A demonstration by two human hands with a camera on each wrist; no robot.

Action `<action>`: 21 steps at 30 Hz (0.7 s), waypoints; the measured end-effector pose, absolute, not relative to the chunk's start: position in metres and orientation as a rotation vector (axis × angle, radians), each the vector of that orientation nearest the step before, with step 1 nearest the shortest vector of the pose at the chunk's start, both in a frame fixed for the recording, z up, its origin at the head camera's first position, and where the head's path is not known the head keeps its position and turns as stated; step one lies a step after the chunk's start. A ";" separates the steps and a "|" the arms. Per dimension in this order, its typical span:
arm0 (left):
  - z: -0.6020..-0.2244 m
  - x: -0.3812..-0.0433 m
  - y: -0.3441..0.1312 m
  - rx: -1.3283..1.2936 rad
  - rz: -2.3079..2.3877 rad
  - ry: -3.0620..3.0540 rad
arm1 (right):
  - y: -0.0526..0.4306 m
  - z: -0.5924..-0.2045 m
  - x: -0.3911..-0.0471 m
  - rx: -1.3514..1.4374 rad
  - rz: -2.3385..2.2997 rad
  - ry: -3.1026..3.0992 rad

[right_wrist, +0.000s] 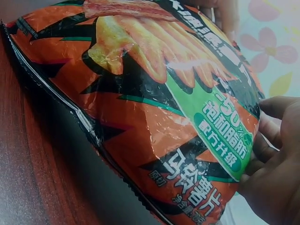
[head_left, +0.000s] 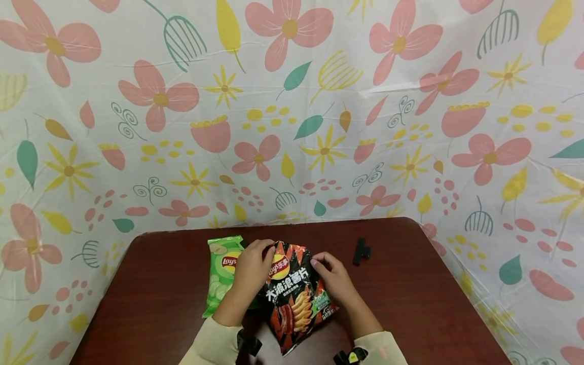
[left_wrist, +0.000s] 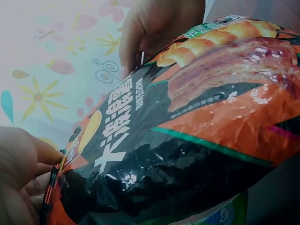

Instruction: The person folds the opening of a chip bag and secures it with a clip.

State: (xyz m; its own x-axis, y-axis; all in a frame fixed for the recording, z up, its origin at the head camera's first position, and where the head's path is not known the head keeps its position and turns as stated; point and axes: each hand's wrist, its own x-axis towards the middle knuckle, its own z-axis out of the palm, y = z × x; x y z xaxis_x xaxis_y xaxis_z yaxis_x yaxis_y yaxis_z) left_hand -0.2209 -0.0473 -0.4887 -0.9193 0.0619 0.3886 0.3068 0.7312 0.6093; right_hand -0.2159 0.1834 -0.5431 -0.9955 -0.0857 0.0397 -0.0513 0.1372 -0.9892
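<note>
A black and orange-red Lay's potato chip bag [head_left: 294, 291] with pictured ridged chips and bacon is held tilted over the table, its front facing up. At its upper left corner my left hand [head_left: 248, 268] pinches the edge, thumb and fingers close to the crimped end seal in the left wrist view. On the opposite side my right hand [head_left: 336, 280] grips the bag's edge, with the fingers partly behind it. The right wrist view shows the bag's lower seal [right_wrist: 77, 117] hanging over the table. A green Lay's bag [head_left: 218, 286] lies partly behind my left hand and forearm.
On the dark red-brown table [head_left: 420, 299], a small black object [head_left: 361, 251] lies to the right of my right hand. A flower-patterned curtain [head_left: 319, 152] hangs behind the table and along both sides. Black wrist straps [head_left: 248, 343] sit at both sleeves.
</note>
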 end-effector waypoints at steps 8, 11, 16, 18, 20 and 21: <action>-0.488 -0.222 -0.049 -0.312 -1.065 -2.573 | 0.179 -0.535 -0.216 -0.140 -2.000 2.371; -0.486 -0.221 -0.049 -0.315 -1.077 -2.578 | 0.178 -0.535 -0.217 -0.138 -2.022 2.362; -0.484 -0.222 -0.051 -0.325 -1.150 -2.598 | 0.177 -0.535 -0.218 -0.149 -2.069 2.354; -0.483 -0.222 -0.053 -0.332 -1.195 -2.601 | 0.176 -0.534 -0.218 -0.156 -2.076 2.358; -0.482 -0.222 -0.054 -0.339 -1.234 -2.601 | 0.176 -0.534 -0.218 -0.158 -2.077 2.363; -0.481 -0.222 -0.055 -0.344 -1.248 -2.601 | 0.175 -0.534 -0.218 -0.161 -2.077 2.366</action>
